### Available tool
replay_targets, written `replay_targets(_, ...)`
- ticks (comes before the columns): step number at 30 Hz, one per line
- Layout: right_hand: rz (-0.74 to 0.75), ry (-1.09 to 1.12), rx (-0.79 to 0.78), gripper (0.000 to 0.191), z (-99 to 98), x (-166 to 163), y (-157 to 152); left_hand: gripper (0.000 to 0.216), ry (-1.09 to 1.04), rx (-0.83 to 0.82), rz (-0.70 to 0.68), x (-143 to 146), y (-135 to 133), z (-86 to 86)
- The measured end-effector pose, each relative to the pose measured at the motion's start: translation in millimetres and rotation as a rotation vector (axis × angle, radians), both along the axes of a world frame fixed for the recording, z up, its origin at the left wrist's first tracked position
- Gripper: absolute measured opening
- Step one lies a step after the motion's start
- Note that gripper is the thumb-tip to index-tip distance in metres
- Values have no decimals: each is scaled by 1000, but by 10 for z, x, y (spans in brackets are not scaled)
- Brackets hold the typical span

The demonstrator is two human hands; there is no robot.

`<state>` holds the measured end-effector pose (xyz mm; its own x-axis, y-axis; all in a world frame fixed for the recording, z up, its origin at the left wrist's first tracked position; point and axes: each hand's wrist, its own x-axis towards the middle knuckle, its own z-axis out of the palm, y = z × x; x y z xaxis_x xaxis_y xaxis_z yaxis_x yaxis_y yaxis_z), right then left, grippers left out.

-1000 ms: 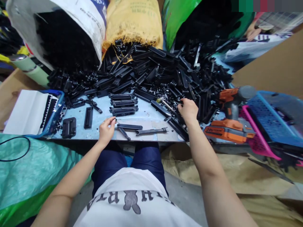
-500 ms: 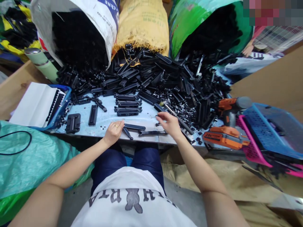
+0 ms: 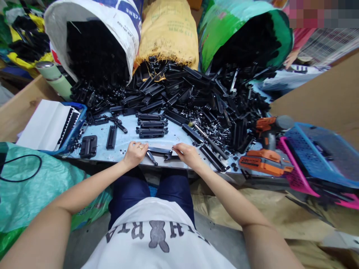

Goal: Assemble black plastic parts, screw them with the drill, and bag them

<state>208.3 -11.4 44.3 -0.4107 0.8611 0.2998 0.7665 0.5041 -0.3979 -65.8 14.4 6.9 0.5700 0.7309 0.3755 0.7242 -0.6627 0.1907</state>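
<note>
My left hand is closed on the left end of a long black plastic bar, held level at the table's near edge. A short black arm angles down from that end. At the bar's right end my right hand pinches with thumb and forefinger; whatever is between the fingertips is too small to make out. Another black piece lies beneath the bar, partly hidden by the right hand. Just beyond the hands, several folded black bar assemblies lie in a row.
Black parts heap up before a white sack, a yellow sack and a green sack. A long-handled tool lies right of centre near loose screws. An orange cordless drill stands beside a blue basket.
My right hand has moved left and toward me, from over the table to the bar's right end. My left hand stays on the bar. The view has shifted slightly.
</note>
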Motion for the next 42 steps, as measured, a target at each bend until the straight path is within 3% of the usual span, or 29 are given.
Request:
replay_targets(3,36,-69,21,29,-87,4,-20,32,-10,16,-1,144,-62,74)
replay_targets(7,97,-61,49,29,-277,36,-72,42,105,-75,-235,462,-65,116)
replay_targets(11,92,-60,36,39,-431,124,-142,53,174,-197,-232,718,-31,124)
replay_targets(15,141,-141,40,45,-501,241,-115,47,175,-218,-216,747,-56,132)
replay_targets(19,164,-331,88,44,-497,326,-17,50,237,-130,-226,651,-69,122)
replay_targets(22,56,-372,134,55,-359,323,26,43,275,-95,-166,573,-38,149)
replay_targets(24,86,-286,149,60,-137,293,-4,47,221,-104,-130,512,-60,249)
replay_targets(26,236,-108,106,59,166,235,-111,55,64,-116,-177,449,-170,430)
replay_targets(28,454,151,-29,58,455,117,-296,58,-187,-151,-321,413,-377,648)
replay_targets(31,660,635,-239,51,612,-246,-626,59,-631,-209,-518,469,-748,885)
replay_targets(33,519,947,-206,45,478,-575,-767,58,-860,-166,-503,568,-924,906)
replay_targets(36,68,1170,-21,46,112,-943,-685,59,-908,29,-394,688,-944,737)
replay_targets(39,-112,884,67,42,-147,-835,-258,69,-630,317,-286,658,-662,449)
replay_targets(42,-367,329,163,43,-212,-267,242,58,-230,415,-183,518,-234,187)
